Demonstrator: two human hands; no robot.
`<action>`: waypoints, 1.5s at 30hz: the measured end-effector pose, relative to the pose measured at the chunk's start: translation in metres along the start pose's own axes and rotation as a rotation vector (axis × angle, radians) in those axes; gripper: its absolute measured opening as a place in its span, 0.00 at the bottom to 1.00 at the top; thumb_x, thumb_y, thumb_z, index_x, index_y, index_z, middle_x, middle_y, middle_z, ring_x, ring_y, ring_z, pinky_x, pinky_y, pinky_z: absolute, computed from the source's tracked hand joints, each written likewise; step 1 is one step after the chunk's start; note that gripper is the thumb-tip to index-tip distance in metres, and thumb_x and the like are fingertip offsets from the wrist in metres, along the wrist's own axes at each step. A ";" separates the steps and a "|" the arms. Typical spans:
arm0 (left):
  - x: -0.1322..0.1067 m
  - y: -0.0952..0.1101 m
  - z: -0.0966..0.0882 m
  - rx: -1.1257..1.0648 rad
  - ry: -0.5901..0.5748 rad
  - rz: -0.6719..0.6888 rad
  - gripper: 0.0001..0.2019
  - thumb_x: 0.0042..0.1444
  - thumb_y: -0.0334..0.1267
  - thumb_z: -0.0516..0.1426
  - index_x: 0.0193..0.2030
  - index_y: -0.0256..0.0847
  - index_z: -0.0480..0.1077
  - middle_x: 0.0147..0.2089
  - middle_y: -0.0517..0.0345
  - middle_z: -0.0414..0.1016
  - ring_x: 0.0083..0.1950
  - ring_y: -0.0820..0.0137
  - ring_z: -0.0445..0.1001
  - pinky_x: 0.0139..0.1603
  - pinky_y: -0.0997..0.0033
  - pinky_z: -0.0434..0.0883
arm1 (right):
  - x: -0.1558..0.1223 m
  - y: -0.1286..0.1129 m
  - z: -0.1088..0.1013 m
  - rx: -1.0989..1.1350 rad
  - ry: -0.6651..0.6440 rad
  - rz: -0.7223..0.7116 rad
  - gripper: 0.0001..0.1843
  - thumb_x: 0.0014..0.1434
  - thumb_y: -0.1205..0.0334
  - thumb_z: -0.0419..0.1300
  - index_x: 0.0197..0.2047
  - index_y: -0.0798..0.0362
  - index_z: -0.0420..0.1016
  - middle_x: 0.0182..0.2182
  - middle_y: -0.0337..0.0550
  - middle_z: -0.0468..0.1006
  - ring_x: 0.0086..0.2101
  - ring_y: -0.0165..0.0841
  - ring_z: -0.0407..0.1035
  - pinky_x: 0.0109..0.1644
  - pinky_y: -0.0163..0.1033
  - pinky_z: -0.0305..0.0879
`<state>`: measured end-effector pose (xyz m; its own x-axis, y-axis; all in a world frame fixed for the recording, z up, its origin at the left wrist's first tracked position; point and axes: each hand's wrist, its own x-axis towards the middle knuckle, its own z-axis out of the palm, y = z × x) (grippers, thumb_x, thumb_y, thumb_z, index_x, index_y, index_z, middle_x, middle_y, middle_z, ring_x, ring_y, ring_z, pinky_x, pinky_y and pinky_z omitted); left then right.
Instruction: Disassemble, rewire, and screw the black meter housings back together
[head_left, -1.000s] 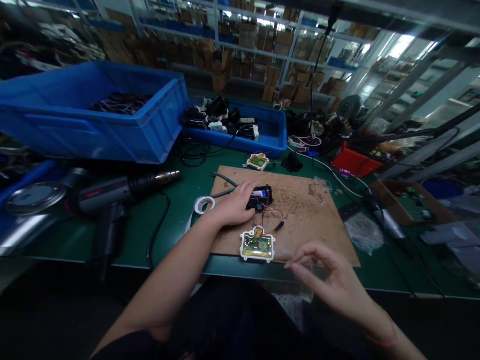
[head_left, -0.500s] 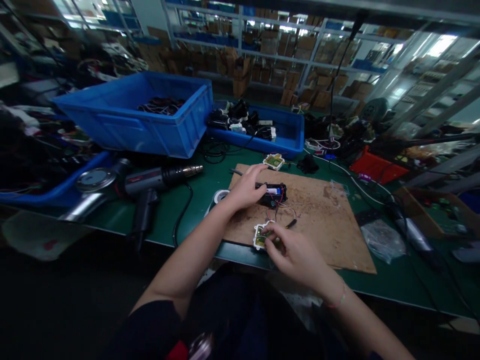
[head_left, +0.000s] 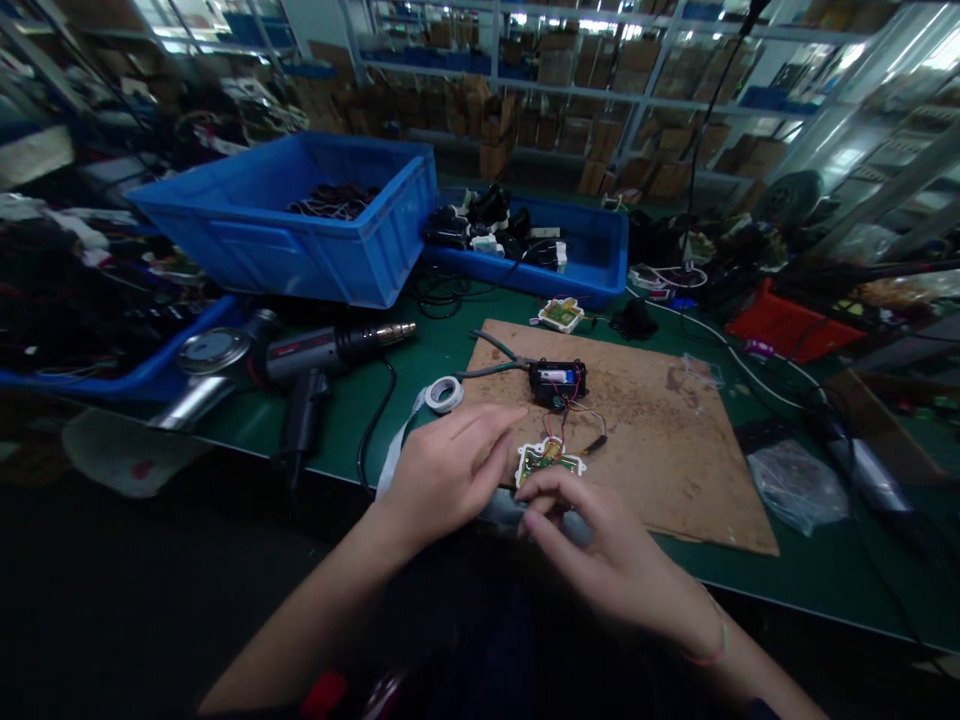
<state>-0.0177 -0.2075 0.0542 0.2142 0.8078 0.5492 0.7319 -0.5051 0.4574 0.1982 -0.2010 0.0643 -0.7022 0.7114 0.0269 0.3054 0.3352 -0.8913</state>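
Observation:
A green circuit board in a white frame (head_left: 551, 455) lies at the front edge of the brown board (head_left: 645, 450), joined by thin wires to a black housing (head_left: 556, 382) that holds a blue-and-white part. My right hand (head_left: 592, 520) is at the near edge of the circuit board, thumb and fingers curled together; whatever sits between them is hidden. My left hand (head_left: 454, 465) hovers left of the circuit board, fingers stretched out side by side with nothing visible in them. Pliers (head_left: 499, 360) lie with their jaws against the housing. A roll of white tape (head_left: 444, 394) rests behind my left hand.
A heat gun (head_left: 322, 355) stands on the green table (head_left: 450, 330) at left. Behind are a deep blue bin (head_left: 277, 250) with cables and a shallow blue tray (head_left: 592, 265) with black and white parts. Another framed circuit board (head_left: 561, 315) lies behind the brown board. Plastic bag (head_left: 799, 480) at right.
My left hand has left the black housing and come nearer to me, uncovering the pliers. My right hand's fingers have drawn back from the circuit board's face to its near edge. The view has shifted slightly.

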 end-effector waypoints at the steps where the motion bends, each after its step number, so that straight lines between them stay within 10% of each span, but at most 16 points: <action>1: -0.006 -0.001 -0.002 0.003 0.031 -0.023 0.16 0.65 0.30 0.55 0.58 0.43 0.70 0.54 0.55 0.79 0.54 0.67 0.78 0.59 0.64 0.74 | 0.001 -0.001 0.000 0.080 0.002 0.028 0.09 0.69 0.60 0.55 0.52 0.45 0.68 0.37 0.39 0.79 0.37 0.32 0.74 0.43 0.39 0.70; 12: -0.033 -0.010 0.004 -0.022 0.059 -0.194 0.12 0.65 0.32 0.56 0.53 0.41 0.73 0.49 0.52 0.80 0.49 0.66 0.79 0.53 0.63 0.77 | 0.015 0.049 0.011 -0.029 0.198 0.167 0.10 0.69 0.55 0.54 0.50 0.50 0.68 0.31 0.39 0.75 0.26 0.29 0.69 0.28 0.33 0.65; 20: -0.043 -0.003 0.037 0.208 -0.376 0.134 0.10 0.67 0.34 0.54 0.53 0.41 0.71 0.48 0.50 0.78 0.46 0.62 0.77 0.39 0.64 0.76 | 0.008 0.047 0.010 -0.139 0.290 0.191 0.12 0.69 0.57 0.54 0.54 0.49 0.68 0.40 0.45 0.80 0.30 0.33 0.75 0.33 0.38 0.70; 32: -0.030 -0.011 0.038 0.508 -0.255 0.528 0.11 0.67 0.28 0.49 0.48 0.35 0.72 0.43 0.49 0.81 0.36 0.69 0.78 0.33 0.71 0.73 | -0.011 0.067 0.004 -0.041 0.415 0.250 0.17 0.66 0.49 0.59 0.52 0.50 0.70 0.37 0.46 0.78 0.30 0.33 0.73 0.28 0.37 0.70; 45: 0.005 -0.017 0.013 -0.230 -0.364 -0.130 0.06 0.66 0.39 0.56 0.42 0.40 0.72 0.40 0.56 0.75 0.41 0.68 0.74 0.42 0.68 0.72 | -0.011 0.078 -0.010 0.339 0.589 0.287 0.20 0.60 0.46 0.65 0.47 0.50 0.70 0.37 0.42 0.75 0.33 0.31 0.73 0.36 0.35 0.73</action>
<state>-0.0205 -0.1908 0.0403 0.3740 0.9025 0.2135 0.6141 -0.4135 0.6723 0.2358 -0.1764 -0.0010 -0.1337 0.9882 -0.0748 0.1427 -0.0555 -0.9882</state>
